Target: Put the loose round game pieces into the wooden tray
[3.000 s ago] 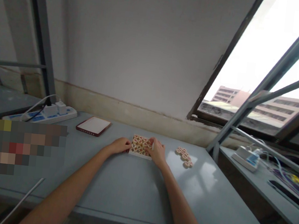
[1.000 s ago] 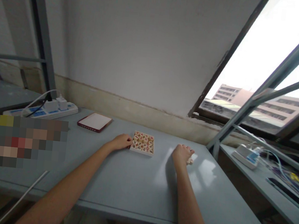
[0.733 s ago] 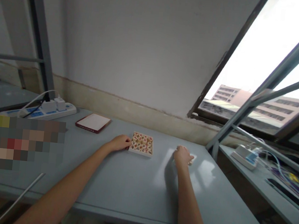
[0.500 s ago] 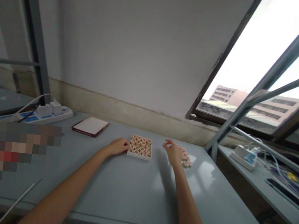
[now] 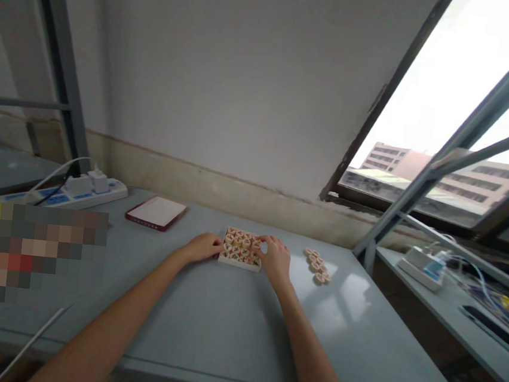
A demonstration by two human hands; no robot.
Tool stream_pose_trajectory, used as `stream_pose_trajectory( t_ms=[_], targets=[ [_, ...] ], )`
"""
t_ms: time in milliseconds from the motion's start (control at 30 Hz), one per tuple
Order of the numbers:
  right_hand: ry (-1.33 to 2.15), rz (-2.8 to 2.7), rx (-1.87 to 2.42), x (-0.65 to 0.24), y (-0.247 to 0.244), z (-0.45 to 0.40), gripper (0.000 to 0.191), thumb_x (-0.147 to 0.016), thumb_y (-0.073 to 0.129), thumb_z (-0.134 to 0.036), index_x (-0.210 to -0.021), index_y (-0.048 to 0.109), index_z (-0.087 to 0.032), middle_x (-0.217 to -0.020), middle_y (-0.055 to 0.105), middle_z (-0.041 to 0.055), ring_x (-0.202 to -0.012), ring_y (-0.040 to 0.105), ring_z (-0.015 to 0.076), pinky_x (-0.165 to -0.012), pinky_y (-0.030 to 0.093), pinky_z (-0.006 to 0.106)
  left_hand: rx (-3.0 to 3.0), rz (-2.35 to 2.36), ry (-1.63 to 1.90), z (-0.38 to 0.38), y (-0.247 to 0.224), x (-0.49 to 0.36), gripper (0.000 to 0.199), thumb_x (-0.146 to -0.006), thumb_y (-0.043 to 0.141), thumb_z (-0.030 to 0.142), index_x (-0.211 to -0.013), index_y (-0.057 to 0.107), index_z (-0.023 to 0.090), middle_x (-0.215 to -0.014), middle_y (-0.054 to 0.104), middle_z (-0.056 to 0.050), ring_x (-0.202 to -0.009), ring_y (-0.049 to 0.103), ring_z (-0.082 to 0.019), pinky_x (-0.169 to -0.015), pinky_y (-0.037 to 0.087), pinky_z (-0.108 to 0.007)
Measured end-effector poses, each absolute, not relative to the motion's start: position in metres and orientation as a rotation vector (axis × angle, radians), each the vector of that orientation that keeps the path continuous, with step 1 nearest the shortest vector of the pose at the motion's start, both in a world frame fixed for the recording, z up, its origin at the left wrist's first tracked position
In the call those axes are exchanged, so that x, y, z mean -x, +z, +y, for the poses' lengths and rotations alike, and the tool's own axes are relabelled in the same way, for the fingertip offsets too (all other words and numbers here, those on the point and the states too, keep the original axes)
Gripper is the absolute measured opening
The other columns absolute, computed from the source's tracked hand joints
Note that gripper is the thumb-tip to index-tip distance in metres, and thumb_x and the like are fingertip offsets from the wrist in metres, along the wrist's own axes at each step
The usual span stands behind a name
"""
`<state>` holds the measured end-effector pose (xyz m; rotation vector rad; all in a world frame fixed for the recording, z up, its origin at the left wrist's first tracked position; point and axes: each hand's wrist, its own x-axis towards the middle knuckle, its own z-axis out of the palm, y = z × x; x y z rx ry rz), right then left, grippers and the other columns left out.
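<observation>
A white box (image 5: 239, 265) filled with rows of round wooden pieces marked in red and dark characters lies on the grey table. My left hand (image 5: 204, 247) grips the box's left edge, its fingers pressed together. At the box's right side is my right hand (image 5: 274, 256), thumb and fingertips at the rightmost pieces; whether a piece is between them is too small to tell. Several loose round pieces (image 5: 317, 265) lie in a slanting cluster to the right of my right hand.
A dark red, white-topped flat case (image 5: 156, 212) lies at the back left. Beyond it sits a power strip (image 5: 101, 193) with plugs. A white cable (image 5: 36, 336) crosses the front left. Metal bed-frame bars (image 5: 405, 190) rise at the right, beside another surface with a power strip.
My right hand has moved left from beside the loose pieces to the box's right side, uncovering the cluster. My left hand remains at the box's left edge.
</observation>
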<state>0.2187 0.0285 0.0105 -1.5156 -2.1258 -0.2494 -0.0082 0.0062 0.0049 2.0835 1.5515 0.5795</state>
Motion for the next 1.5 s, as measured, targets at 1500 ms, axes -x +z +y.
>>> stream_pose_trajectory(
  t_ms=[1500],
  targets=[
    [-0.248,-2.044,1.805,-0.27,0.0,0.05,0.033,-0.082,0.036,-0.012,-0.107,0.057,-0.018,-0.102,0.059,0.007,-0.093,0.054,0.0168,-0.073,0.035,0.024,-2.096,1.584,0.564,0.007,0.002,0.009,0.031,-0.071,0.04,0.036,-0.058,0.056,0.013,-0.051,0.052,0.0,-0.047,0.042,-0.01,-0.047,0.024,-0.022]
  ],
)
